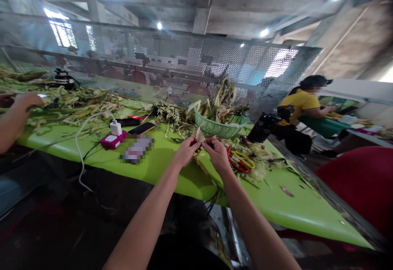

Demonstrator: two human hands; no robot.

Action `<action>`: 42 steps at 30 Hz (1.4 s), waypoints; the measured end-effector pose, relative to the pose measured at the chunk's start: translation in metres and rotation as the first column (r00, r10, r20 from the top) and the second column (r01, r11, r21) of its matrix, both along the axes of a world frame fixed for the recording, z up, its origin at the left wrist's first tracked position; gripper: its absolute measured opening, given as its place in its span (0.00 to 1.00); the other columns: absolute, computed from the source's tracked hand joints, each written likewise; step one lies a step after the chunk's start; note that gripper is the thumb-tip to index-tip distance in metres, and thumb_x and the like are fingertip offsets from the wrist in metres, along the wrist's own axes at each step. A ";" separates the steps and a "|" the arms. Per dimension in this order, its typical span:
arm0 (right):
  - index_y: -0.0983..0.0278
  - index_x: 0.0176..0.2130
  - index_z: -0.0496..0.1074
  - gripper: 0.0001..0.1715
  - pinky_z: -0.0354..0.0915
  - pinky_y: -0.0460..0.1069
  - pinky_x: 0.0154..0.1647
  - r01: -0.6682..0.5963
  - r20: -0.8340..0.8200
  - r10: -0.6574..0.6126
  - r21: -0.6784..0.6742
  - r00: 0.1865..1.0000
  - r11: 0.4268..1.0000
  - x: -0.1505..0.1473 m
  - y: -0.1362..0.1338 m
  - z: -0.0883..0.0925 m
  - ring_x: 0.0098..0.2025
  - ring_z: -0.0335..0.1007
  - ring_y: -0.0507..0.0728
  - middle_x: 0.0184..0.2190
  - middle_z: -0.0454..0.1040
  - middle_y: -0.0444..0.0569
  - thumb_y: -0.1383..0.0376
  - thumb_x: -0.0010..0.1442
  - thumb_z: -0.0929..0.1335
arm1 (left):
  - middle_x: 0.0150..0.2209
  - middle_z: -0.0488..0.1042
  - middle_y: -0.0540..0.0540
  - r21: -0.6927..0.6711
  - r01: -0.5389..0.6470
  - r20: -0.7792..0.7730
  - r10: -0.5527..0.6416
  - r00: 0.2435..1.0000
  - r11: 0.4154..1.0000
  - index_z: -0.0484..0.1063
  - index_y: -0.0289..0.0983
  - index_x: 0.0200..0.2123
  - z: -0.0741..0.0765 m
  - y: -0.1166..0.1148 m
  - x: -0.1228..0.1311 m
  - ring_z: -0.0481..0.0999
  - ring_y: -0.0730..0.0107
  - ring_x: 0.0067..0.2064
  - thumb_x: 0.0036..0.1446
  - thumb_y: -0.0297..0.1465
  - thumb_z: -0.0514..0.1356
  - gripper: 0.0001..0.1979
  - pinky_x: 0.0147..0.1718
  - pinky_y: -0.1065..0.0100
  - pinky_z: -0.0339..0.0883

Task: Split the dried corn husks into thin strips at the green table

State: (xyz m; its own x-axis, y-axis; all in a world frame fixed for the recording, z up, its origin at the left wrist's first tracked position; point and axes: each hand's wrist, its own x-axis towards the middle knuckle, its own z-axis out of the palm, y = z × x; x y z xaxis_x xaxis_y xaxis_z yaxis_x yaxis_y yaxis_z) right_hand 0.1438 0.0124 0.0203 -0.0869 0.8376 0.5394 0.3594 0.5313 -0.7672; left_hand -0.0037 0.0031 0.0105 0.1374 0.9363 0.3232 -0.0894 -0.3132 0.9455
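My left hand (186,150) and my right hand (217,153) meet fingertip to fingertip above the green tabletop (172,172). Both are closed in a pinch on a pale dried leaf strip (199,134), whose tip stands up between them; its lower part is hidden by my fingers. Just right of my right hand lie scissors with red and yellow handles (242,161), their blades out of sight among plant scraps. Behind my hands, a green plastic basket (211,127) holds dry, curled leaves (224,98).
Dried plant stalks (82,102) cover the left and back of the table. A phone (141,128) and a magenta power socket (113,140) with a white charger and cable lie left. A co-worker's arm (15,118) reaches in at far left; a person in yellow (299,102) works at right.
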 end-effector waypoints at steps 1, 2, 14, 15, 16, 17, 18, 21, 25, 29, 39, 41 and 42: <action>0.63 0.28 0.69 0.13 0.59 0.48 0.30 -0.002 0.011 0.002 0.009 1.000 1.000 0.000 0.000 0.000 0.28 0.61 0.54 0.24 0.68 0.44 0.55 0.54 0.68 | 0.29 0.69 0.50 -0.009 -0.002 0.013 0.002 1.000 1.000 0.69 0.36 0.33 -0.001 0.001 0.000 0.66 0.74 0.30 0.55 0.38 0.58 0.10 0.32 0.70 0.58; 0.63 0.29 0.70 0.13 0.60 0.48 0.30 -0.005 0.021 0.005 0.019 1.000 1.000 0.000 0.000 0.000 0.28 0.61 0.54 0.24 0.69 0.45 0.56 0.55 0.68 | 0.28 0.69 0.50 -0.025 -0.003 0.029 0.004 1.000 1.000 0.69 0.36 0.32 -0.002 0.002 0.000 0.66 0.74 0.30 0.54 0.37 0.59 0.10 0.31 0.70 0.57; 0.60 0.36 0.76 0.07 0.65 0.50 0.35 -0.054 0.156 0.014 0.251 0.988 0.966 -0.006 -0.011 0.007 0.32 0.68 0.55 0.33 0.74 0.48 0.62 0.58 0.68 | 0.23 0.64 0.52 -0.178 0.088 0.303 -0.031 0.952 0.980 0.67 0.35 0.27 -0.002 0.005 0.000 0.61 0.79 0.24 0.49 0.31 0.58 0.05 0.25 0.73 0.52; 0.60 0.35 0.76 0.06 0.65 0.50 0.35 -0.050 0.155 0.011 0.251 0.988 0.967 -0.006 -0.011 0.007 0.32 0.68 0.55 0.33 0.74 0.48 0.62 0.57 0.68 | 0.23 0.64 0.52 -0.180 0.096 0.310 -0.036 0.950 0.979 0.68 0.35 0.28 -0.002 0.005 -0.001 0.61 0.79 0.24 0.49 0.31 0.59 0.05 0.25 0.73 0.53; 0.60 0.35 0.76 0.06 0.65 0.51 0.34 -0.045 0.149 0.007 0.254 0.989 0.966 -0.006 -0.011 0.008 0.32 0.68 0.56 0.32 0.74 0.48 0.62 0.57 0.69 | 0.24 0.65 0.51 -0.183 0.102 0.315 -0.040 0.948 0.978 0.68 0.35 0.28 -0.002 0.004 -0.001 0.62 0.79 0.25 0.49 0.31 0.59 0.05 0.26 0.73 0.54; 0.60 0.34 0.76 0.06 0.65 0.51 0.34 -0.041 0.141 0.004 0.257 0.990 0.966 -0.006 -0.011 0.008 0.32 0.68 0.56 0.32 0.74 0.48 0.62 0.57 0.69 | 0.24 0.66 0.51 -0.185 0.106 0.317 -0.042 0.947 0.977 0.69 0.35 0.29 -0.002 0.004 -0.001 0.63 0.78 0.25 0.48 0.31 0.59 0.05 0.26 0.73 0.55; 0.61 0.34 0.76 0.06 0.65 0.51 0.33 -0.036 0.132 0.001 0.260 0.991 0.965 -0.005 -0.011 0.008 0.31 0.68 0.55 0.31 0.74 0.48 0.62 0.57 0.69 | 0.25 0.67 0.50 -0.187 0.106 0.313 -0.043 0.949 0.977 0.70 0.35 0.30 -0.001 0.004 -0.001 0.64 0.78 0.26 0.48 0.31 0.59 0.06 0.27 0.73 0.55; 0.61 0.32 0.75 0.07 0.65 0.51 0.33 -0.009 0.114 -0.022 0.261 0.993 0.965 -0.004 -0.010 0.008 0.31 0.68 0.56 0.29 0.74 0.48 0.60 0.56 0.70 | 0.26 0.69 0.49 -0.190 0.077 0.264 -0.024 0.964 0.979 0.71 0.36 0.30 0.000 0.003 -0.002 0.65 0.77 0.27 0.47 0.32 0.60 0.06 0.28 0.73 0.56; 0.61 0.32 0.76 0.08 0.65 0.51 0.33 -0.008 0.118 -0.022 0.248 0.993 0.969 -0.004 -0.010 0.008 0.31 0.68 0.56 0.30 0.74 0.48 0.59 0.56 0.70 | 0.25 0.69 0.49 -0.181 0.064 0.239 -0.020 0.971 0.981 0.70 0.35 0.28 0.001 0.002 -0.002 0.65 0.76 0.27 0.48 0.32 0.59 0.06 0.28 0.72 0.57; 0.60 0.36 0.75 0.08 0.65 0.50 0.33 -0.041 0.113 0.012 0.256 0.994 0.966 -0.005 -0.013 0.007 0.31 0.68 0.55 0.33 0.74 0.48 0.60 0.57 0.69 | 0.25 0.68 0.50 -0.190 0.109 0.308 -0.046 0.950 0.976 0.70 0.36 0.29 -0.001 0.003 -0.002 0.64 0.76 0.27 0.48 0.31 0.59 0.05 0.28 0.72 0.56; 0.60 0.33 0.77 0.07 0.65 0.51 0.34 -0.033 0.091 0.010 0.250 0.996 0.968 -0.003 -0.010 0.006 0.32 0.68 0.56 0.31 0.75 0.48 0.60 0.56 0.70 | 0.26 0.69 0.49 -0.195 0.099 0.340 -0.027 0.940 0.976 0.70 0.35 0.27 0.001 0.001 -0.002 0.65 0.76 0.28 0.45 0.32 0.60 0.06 0.29 0.72 0.57; 0.60 0.33 0.77 0.07 0.66 0.52 0.35 -0.031 0.080 0.011 0.253 0.997 0.967 -0.003 -0.009 0.005 0.33 0.69 0.57 0.31 0.75 0.48 0.60 0.55 0.71 | 0.26 0.70 0.49 -0.192 0.090 0.327 -0.023 0.945 0.977 0.70 0.36 0.27 0.001 0.002 -0.002 0.66 0.75 0.28 0.46 0.32 0.59 0.06 0.29 0.71 0.57; 0.60 0.32 0.77 0.07 0.66 0.52 0.36 -0.031 0.079 0.011 0.255 0.997 0.966 -0.002 -0.009 0.005 0.34 0.70 0.57 0.31 0.75 0.48 0.60 0.55 0.71 | 0.26 0.70 0.49 -0.183 0.084 0.316 -0.022 0.949 0.979 0.70 0.36 0.27 0.001 0.002 -0.003 0.66 0.75 0.28 0.46 0.32 0.59 0.06 0.29 0.71 0.57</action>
